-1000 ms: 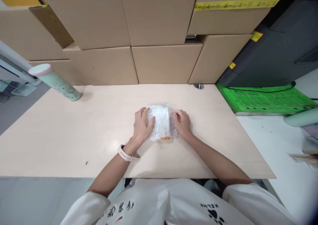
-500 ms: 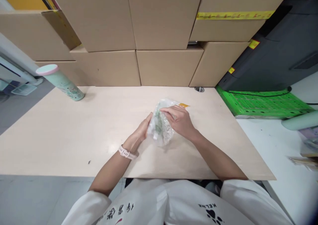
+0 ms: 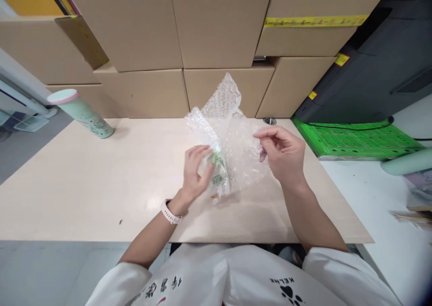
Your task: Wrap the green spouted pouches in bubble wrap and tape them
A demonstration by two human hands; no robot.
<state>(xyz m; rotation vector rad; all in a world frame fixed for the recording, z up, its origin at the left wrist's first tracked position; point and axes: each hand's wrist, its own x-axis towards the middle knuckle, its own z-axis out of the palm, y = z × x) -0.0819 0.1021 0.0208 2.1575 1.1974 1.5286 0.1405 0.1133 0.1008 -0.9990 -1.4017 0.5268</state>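
Observation:
A sheet of clear bubble wrap (image 3: pixel 241 144) stands partly unfolded above the table, its pointed top reaching up before the boxes. Among its folds is a white item with green print (image 3: pixel 218 166); its kind is hidden by the plastic. My right hand (image 3: pixel 285 153) pinches the wrap's right edge between thumb and fingers. My left hand (image 3: pixel 197 171) is at the left side of the printed item, fingers apart and slightly blurred, with the thumb near the green print. Whether it touches the item is hard to make out.
Cardboard boxes (image 3: pixel 229 92) are stacked along the table's back edge. A mint-green tumbler (image 3: pixel 86 114) with a pink-rimmed lid stands at the back left. To the right lie a green plastic crate (image 3: pixel 357 139) and a dark grey case (image 3: pixel 378 76). A cable hole (image 3: pixel 269 121) sits at the back.
The bubble wrap has opened out from a compact bundle and spread upward and right. My right hand has pulled its edge rightward. My left hand's fingers have come apart over the item.

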